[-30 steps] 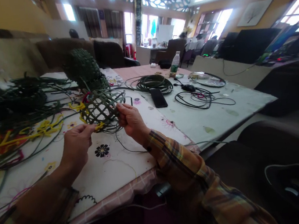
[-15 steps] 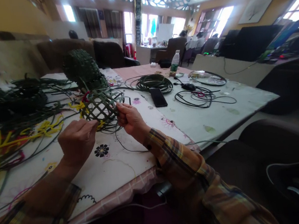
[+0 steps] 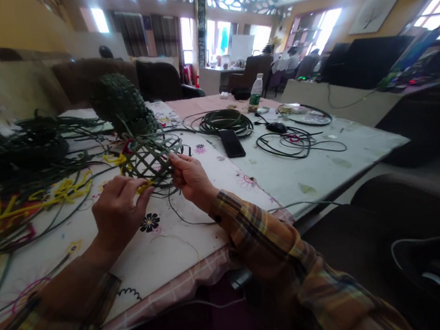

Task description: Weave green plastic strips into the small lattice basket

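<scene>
In the head view, we see the open-weave green piece (image 3: 149,158) resting near the front of the floral-covered table (image 3: 140,266), between our hands. Our right hand (image 3: 189,177) pinches its near right edge between thumb and forefinger, the other fingers curled in. Our left hand (image 3: 118,211) has thumb and forefinger parted, a yellow strip (image 3: 145,186) showing in the gap; whether they touch it, we cannot tell. Behind the weave stands a denser green woven form (image 3: 118,100); to its right lie a coil of green strips (image 3: 220,123) and a phone (image 3: 232,143).
</scene>
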`<state>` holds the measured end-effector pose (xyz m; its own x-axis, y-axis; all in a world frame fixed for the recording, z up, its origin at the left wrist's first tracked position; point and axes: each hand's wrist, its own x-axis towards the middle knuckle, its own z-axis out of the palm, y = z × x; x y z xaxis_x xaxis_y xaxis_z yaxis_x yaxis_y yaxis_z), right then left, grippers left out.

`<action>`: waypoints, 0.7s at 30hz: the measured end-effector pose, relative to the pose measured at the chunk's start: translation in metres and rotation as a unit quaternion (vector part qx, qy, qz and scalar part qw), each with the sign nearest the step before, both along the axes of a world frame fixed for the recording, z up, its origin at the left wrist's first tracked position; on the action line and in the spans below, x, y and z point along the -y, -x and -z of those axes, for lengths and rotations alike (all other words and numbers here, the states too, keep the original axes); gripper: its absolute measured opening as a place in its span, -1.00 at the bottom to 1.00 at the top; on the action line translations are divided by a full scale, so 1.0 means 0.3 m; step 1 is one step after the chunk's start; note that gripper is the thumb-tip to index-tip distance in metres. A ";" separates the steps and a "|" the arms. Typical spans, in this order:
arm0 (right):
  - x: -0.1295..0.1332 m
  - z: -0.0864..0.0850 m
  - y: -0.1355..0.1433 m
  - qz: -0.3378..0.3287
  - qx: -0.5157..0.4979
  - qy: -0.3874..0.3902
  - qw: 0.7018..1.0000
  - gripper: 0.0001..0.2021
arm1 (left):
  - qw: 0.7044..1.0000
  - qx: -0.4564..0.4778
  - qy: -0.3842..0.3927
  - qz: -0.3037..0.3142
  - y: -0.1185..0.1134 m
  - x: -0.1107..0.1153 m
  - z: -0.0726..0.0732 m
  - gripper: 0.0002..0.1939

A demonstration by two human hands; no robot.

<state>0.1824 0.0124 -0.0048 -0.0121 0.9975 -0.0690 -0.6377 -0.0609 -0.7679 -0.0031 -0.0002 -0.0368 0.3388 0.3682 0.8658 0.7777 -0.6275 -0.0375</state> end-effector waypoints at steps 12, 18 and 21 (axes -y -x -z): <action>0.023 0.001 0.031 0.020 -0.011 -0.014 1.000 -0.60 | 0.999 0.009 0.045 -0.029 -0.055 0.018 0.012 -0.75; 0.021 0.012 0.039 0.024 -0.009 -0.008 1.000 -0.62 | 0.993 0.052 0.094 0.046 -0.064 0.019 0.024 -0.73; 0.016 0.009 0.027 0.021 -0.017 -0.011 1.000 -0.67 | 0.991 0.081 0.085 0.060 -0.030 0.013 0.004 -0.79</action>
